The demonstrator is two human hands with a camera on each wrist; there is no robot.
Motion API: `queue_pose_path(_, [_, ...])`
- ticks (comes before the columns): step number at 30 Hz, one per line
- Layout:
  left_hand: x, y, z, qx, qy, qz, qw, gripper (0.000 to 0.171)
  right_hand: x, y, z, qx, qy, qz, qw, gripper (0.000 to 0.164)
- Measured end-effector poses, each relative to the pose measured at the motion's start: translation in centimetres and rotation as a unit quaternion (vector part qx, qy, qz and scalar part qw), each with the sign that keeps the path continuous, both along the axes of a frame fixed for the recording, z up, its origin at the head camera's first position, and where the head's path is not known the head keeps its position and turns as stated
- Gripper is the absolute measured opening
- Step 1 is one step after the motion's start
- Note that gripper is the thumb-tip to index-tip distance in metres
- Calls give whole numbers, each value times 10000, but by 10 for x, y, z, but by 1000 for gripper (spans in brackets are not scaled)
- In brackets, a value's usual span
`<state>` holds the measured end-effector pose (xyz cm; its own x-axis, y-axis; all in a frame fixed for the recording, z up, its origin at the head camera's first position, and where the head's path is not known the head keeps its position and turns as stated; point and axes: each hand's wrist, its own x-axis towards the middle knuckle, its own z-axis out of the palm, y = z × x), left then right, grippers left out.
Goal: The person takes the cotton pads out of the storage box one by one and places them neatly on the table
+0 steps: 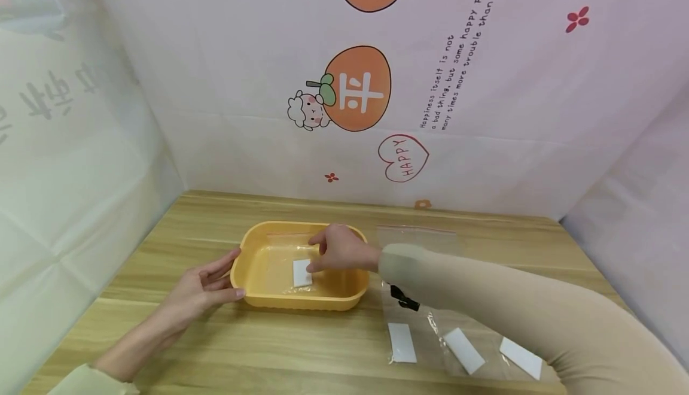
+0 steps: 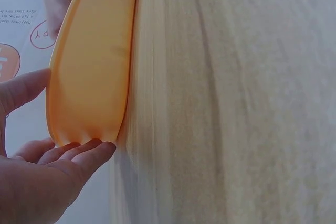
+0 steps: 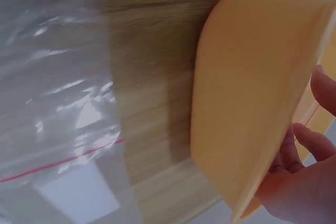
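Note:
A yellow plastic basin stands on the wooden table. At its left end my left hand holds it, with the thumb at the rim and the fingers against the outer wall, as the left wrist view also shows. My right hand reaches over the right side into the basin, thumb and fingers apart. Beneath it lies a clear zip bag with a white rectangle on it. The thumb is at the white rectangle's edge; whether it touches, I cannot tell. In the right wrist view the right fingers are partly behind the basin's rim.
Clear zip bags with white rectangles lie right of the basin, partly under the right forearm. A black item shows among them. A printed cloth hangs behind the wooden table.

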<state>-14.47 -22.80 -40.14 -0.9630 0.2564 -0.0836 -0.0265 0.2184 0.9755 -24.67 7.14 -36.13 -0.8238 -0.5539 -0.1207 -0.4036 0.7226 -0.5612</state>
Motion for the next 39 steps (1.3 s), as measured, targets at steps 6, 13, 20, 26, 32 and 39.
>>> queue_pose_path(6, [0,-1,-1,-50,9,-63,10000,90,-3,-8,-11,-17,-364,-127,9993,40])
queue_pose_path(13, [1,-1,1,-6,29,-22,10000,91,-3,-13,-17,434,-342,-399,9977,50])
queue_pose_path(20, [1,0,1,-20,89,-2,10000,90,0,-14,-19,204,-208,-366,9989,17])
queue_pose_path(26, [1,1,1,12,56,21,10000,91,7,-16,-18,-269,-476,-756,9956,4])
queue_pose_path(32, [1,0,0,16,49,13,10000,91,12,-22,-13,-1028,-1106,-1464,9776,3])
queue_pose_path(39, [0,1,1,62,18,62,10000,91,14,-28,-12,-2349,-2190,-1540,9344,32])
